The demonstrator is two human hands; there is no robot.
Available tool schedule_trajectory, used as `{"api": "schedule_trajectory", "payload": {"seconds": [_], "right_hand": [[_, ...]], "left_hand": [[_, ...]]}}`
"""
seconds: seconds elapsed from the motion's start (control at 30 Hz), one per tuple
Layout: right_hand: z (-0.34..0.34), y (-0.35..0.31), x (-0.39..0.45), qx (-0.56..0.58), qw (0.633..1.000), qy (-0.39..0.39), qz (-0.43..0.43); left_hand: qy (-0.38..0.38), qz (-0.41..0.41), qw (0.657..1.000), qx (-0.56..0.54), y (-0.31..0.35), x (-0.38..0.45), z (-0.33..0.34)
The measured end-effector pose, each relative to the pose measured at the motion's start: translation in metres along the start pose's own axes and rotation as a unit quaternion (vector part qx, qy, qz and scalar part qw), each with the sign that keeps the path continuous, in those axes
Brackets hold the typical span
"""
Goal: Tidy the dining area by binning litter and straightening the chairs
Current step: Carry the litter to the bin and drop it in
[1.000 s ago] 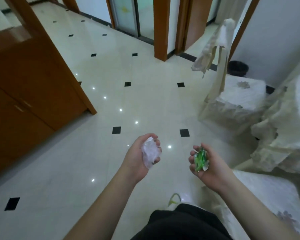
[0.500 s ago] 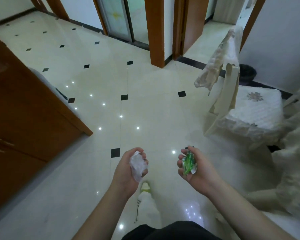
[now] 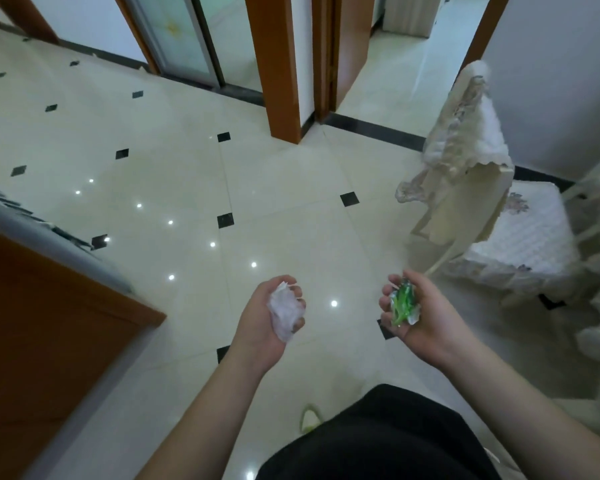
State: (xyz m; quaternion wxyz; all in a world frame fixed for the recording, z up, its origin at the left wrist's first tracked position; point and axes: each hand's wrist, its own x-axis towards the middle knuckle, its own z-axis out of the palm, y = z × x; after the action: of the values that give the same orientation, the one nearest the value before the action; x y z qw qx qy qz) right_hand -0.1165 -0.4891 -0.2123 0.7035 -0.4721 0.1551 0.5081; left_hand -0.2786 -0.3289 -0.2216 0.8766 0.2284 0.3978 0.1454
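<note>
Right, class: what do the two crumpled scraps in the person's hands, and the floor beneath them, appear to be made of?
White wad in the left hand: probably tissue or thin plastic, matt and softly creased. Green scrap in the right hand: likely plastic or foil wrapper, with glossy glints. Floor: polished cream tile with reflected lights.
</note>
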Motion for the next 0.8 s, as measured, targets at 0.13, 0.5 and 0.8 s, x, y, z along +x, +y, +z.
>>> {"api": "schedule_trajectory", "payload": {"seconds": [0.13,0.5,0.8], "right_hand": [[0.018,-0.023,0.050,-0.056,0.998,0.015,-0.007],[0.063,-0.178,0.195,-0.010,1.000,0.005,-0.017],[0.118,-0.268,0.298,-0.014,1.000,-0.001,0.008]], "left_hand": [[-0.016,-0.009,1.000,-0.001,0.030,0.056,0.025],[-0.010,-0.011,0.997,0.074,0.124,0.217,0.144],[-0.014,0.009,0.997,0.078,0.201,0.320,0.204]]}}
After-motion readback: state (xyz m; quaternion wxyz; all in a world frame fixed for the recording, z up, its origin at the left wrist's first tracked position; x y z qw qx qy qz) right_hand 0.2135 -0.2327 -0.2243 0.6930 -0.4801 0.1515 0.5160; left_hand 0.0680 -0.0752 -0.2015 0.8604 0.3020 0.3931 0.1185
